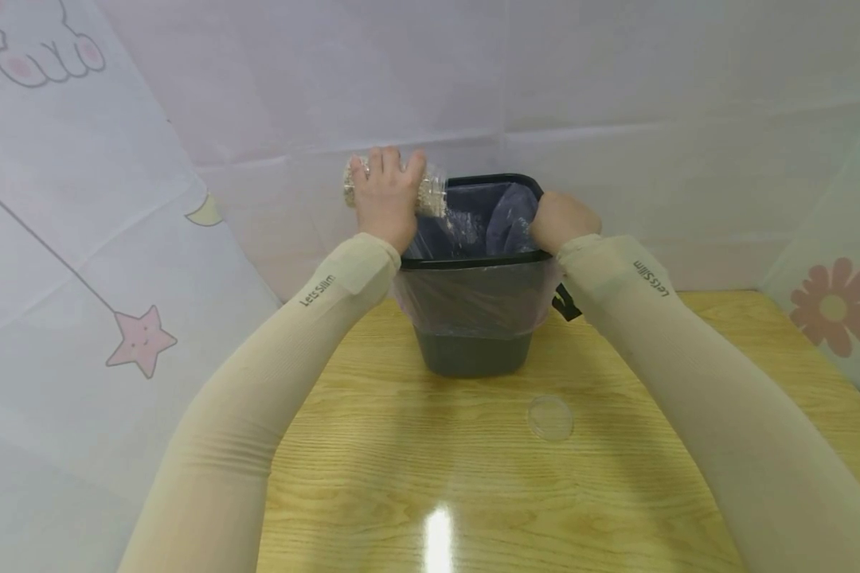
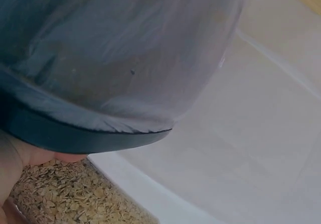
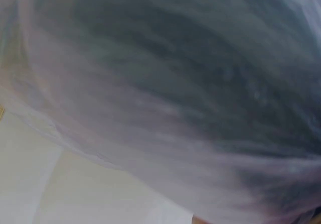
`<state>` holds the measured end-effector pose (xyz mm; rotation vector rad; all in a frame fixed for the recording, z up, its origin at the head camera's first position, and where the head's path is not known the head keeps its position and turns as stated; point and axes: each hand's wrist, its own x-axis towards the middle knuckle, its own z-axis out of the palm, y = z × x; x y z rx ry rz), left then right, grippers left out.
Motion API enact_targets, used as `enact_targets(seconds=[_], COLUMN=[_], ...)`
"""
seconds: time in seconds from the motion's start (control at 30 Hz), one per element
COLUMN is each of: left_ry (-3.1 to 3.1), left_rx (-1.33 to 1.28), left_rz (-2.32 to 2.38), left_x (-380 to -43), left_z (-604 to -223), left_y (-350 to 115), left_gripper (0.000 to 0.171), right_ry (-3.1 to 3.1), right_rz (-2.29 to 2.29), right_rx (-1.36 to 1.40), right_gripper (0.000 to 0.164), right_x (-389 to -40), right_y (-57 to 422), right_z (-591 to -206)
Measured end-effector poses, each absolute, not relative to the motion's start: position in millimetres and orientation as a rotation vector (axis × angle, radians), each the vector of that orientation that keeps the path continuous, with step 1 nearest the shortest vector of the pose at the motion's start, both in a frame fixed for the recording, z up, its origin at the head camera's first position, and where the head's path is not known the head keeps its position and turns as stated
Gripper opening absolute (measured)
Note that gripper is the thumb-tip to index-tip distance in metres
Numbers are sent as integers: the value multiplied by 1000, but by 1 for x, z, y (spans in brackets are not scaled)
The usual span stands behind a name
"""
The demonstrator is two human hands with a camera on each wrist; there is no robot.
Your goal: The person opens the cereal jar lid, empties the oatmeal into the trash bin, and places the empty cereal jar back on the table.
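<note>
My left hand (image 1: 388, 199) grips a clear jar of oats (image 1: 432, 196), tipped on its side with its mouth over the left rim of a dark trash bin (image 1: 476, 354). Pale flakes fall from the mouth into the bin. In the left wrist view the oats (image 2: 70, 194) show through the jar wall, beneath the bin's rim (image 2: 85, 142). My right hand (image 1: 566, 221) holds the bin's right rim, its fingers mostly hidden. A thin purplish bin liner (image 1: 512, 215) lines the bin and folds down outside; it fills most of the right wrist view.
A round clear lid (image 1: 551, 419) lies on the wooden table (image 1: 401, 469) in front of the bin. Something black (image 1: 565, 304) sticks out at the bin's right side. A pale printed sheet (image 1: 652, 95) hangs behind and at both sides.
</note>
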<state>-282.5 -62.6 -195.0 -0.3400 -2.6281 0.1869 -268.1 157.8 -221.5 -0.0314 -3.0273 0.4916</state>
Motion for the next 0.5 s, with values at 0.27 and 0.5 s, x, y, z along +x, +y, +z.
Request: enact_targets(seconds=[0.27,0.5], left_ry=[-2597,-2587], left_rx=[-349,-356], left_rz=[197,226], left_x=[-282,-281], left_z=[-196,-197], left_y=[-62,-61], left_gripper=[74,68], right_ry=[-3032,-3027], right_rz=[493,499], right_rx=[-43,-44], right_gripper=[24,25], right_x=[-269,-270], right_y=[158,158], right_z=[-222,-222])
